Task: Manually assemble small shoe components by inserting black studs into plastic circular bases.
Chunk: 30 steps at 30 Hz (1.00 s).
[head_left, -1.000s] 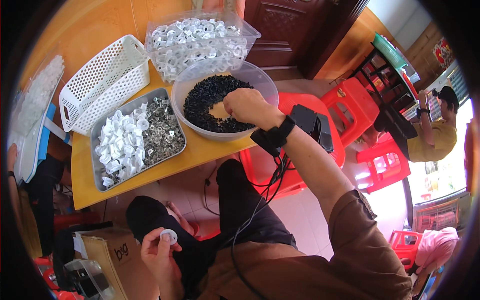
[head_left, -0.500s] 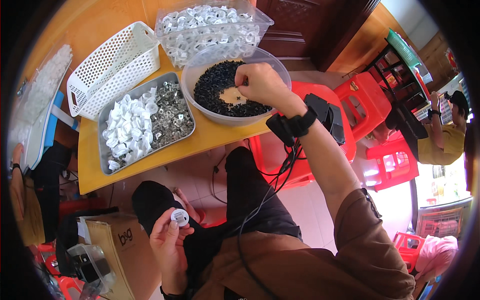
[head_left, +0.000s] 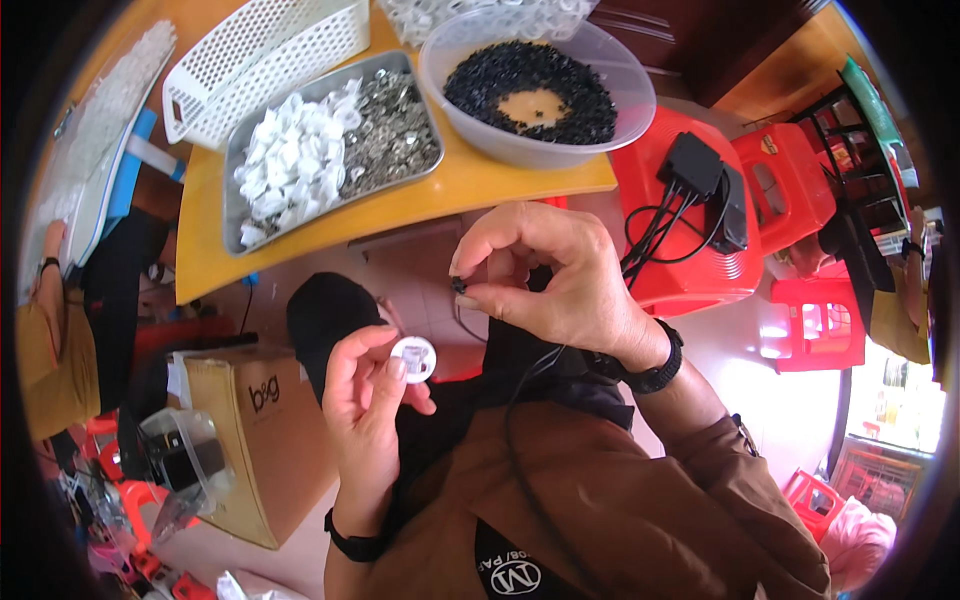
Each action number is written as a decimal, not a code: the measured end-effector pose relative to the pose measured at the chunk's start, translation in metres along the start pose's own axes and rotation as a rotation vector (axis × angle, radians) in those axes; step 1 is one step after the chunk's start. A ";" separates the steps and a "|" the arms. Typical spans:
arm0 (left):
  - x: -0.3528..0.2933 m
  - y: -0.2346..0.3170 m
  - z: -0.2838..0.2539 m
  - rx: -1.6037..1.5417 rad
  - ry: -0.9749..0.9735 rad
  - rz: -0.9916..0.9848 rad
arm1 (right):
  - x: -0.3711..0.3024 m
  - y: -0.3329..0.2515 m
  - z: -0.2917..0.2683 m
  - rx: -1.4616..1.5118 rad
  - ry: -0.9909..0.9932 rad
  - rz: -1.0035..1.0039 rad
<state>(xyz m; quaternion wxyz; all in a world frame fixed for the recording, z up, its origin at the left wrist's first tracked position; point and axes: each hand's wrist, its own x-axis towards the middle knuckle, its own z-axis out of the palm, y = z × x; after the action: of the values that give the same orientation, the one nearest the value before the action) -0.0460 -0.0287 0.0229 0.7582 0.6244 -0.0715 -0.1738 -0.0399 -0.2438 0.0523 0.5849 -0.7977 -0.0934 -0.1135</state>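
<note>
Over my lap, my left hand (head_left: 368, 385) grips a round white plastic part (head_left: 414, 360) by its rim, with a small piece of metal showing inside it. My right hand (head_left: 545, 275) is up and to the right of it, thumb and fingertips pinching a tiny black part (head_left: 459, 286). The two parts are apart. On the table beyond, a clear round bowl (head_left: 632, 118) contains many small black parts (head_left: 480, 85). Left of the bowl, a metal tray (head_left: 330, 218) carries white plastic parts (head_left: 285, 160) beside small metal pieces (head_left: 392, 128).
Behind the tray stands a white perforated basket (head_left: 265, 70), beside a clear bin of white parts (head_left: 480, 18). Black boxes with cables (head_left: 695, 165) rest on a red stool (head_left: 660, 235) at the right. A cardboard box (head_left: 255, 440) is at lower left. Other people sit at both sides.
My right hand has come back from the bowl to above my lap, with a tiny black part between its fingertips. My left hand still holds the white part. The view has tilted downward.
</note>
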 end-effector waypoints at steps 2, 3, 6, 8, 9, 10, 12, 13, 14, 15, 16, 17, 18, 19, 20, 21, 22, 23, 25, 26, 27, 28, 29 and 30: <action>-0.003 0.004 0.002 0.016 0.022 -0.010 | -0.005 0.000 0.012 0.038 -0.007 -0.038; -0.004 0.004 0.001 0.013 0.012 0.010 | -0.007 -0.001 0.018 0.045 -0.010 -0.046; -0.006 0.004 0.000 0.029 -0.017 0.042 | -0.012 -0.002 0.028 0.033 -0.023 -0.093; -0.007 0.002 0.000 0.068 -0.056 0.040 | -0.014 -0.003 0.030 -0.073 -0.044 -0.155; -0.008 0.003 0.000 0.030 -0.061 0.014 | -0.014 -0.002 0.032 -0.069 -0.047 -0.153; -0.008 0.004 0.000 0.030 -0.058 0.011 | -0.013 -0.001 0.034 -0.131 -0.027 -0.295; -0.008 0.005 0.001 0.055 -0.035 0.051 | -0.014 0.002 0.039 -0.191 -0.009 -0.434; -0.008 0.004 -0.001 0.053 -0.044 0.056 | -0.015 0.003 0.041 -0.246 -0.001 -0.481; -0.008 0.003 -0.002 0.052 -0.041 0.053 | -0.016 0.004 0.043 -0.301 0.007 -0.527; -0.008 0.002 -0.002 0.049 -0.042 0.059 | -0.017 0.002 0.044 -0.302 0.005 -0.524; -0.008 0.001 -0.002 0.047 -0.042 0.064 | -0.018 0.000 0.046 -0.303 0.016 -0.538; -0.008 0.001 -0.002 0.044 -0.042 0.061 | -0.019 -0.002 0.047 -0.305 0.027 -0.552; -0.008 0.000 -0.003 0.039 -0.035 0.066 | -0.019 -0.002 0.047 -0.304 0.025 -0.549; -0.008 -0.001 -0.003 0.035 -0.028 0.071 | -0.019 -0.002 0.048 -0.307 0.020 -0.554; -0.009 -0.002 -0.003 0.034 -0.027 0.068 | -0.019 -0.002 0.048 -0.310 0.015 -0.559; -0.009 -0.001 -0.002 0.050 -0.018 0.096 | -0.019 -0.002 0.049 -0.309 0.014 -0.557; -0.009 -0.002 -0.001 0.067 -0.009 0.124 | -0.020 -0.003 0.050 -0.294 0.019 -0.548; -0.008 -0.003 -0.002 0.067 -0.008 0.122 | -0.020 -0.003 0.051 -0.279 0.024 -0.538; -0.007 -0.006 -0.004 0.095 -0.015 0.175 | -0.020 -0.001 0.050 -0.291 0.017 -0.538; -0.007 -0.007 -0.004 0.095 -0.016 0.172 | -0.020 0.000 0.050 -0.302 0.011 -0.542; -0.007 -0.006 -0.004 0.106 -0.010 0.183 | -0.020 0.001 0.051 -0.302 0.011 -0.539; -0.006 -0.006 -0.004 0.118 -0.004 0.194 | -0.020 0.002 0.052 -0.285 0.004 -0.525; -0.006 -0.006 -0.003 0.118 -0.006 0.192 | -0.021 0.002 0.053 -0.267 -0.003 -0.511; -0.007 -0.006 -0.003 0.114 0.005 0.184 | -0.021 0.003 0.053 -0.265 -0.004 -0.510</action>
<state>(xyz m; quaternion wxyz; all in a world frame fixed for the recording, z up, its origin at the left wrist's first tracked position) -0.0521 -0.0243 0.0170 0.7345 0.6575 -0.1365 -0.0977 -0.0551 -0.1940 0.0282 0.4280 -0.8181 -0.2763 -0.2667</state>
